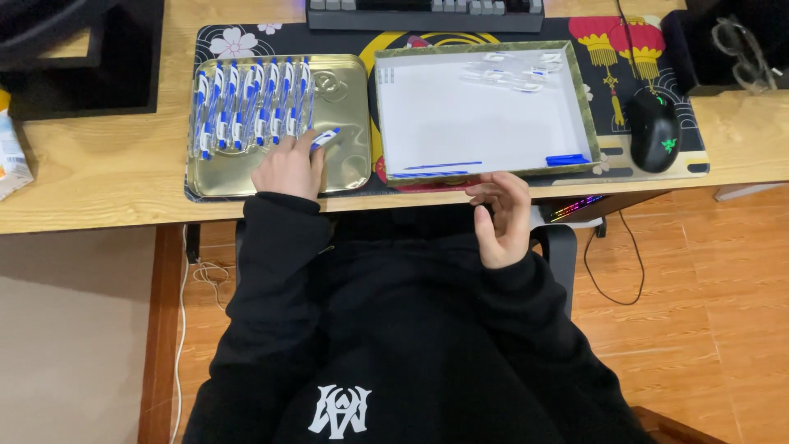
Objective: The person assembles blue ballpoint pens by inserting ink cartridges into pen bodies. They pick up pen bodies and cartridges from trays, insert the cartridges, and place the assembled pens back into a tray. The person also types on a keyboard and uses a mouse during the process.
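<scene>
My left hand [288, 168] rests on a gold metal tin lid [349, 123] and pinches a white and blue pen [324, 138] at the right end of a row of several such pens [246, 107]. My right hand [501, 218] hovers in front of the desk edge, fingers loosely curled, holding nothing. Just beyond it sits a shallow white box [460, 115] holding two thin blue refills [444, 167], a blue cap [567, 159] and a few clear pen barrels [514, 70].
A black mouse [655, 131] lies right of the box on a patterned desk mat [616, 74]. A keyboard [423, 12] sits at the far edge. A black monitor base [90, 57] stands at the left, glasses [744, 53] at the right.
</scene>
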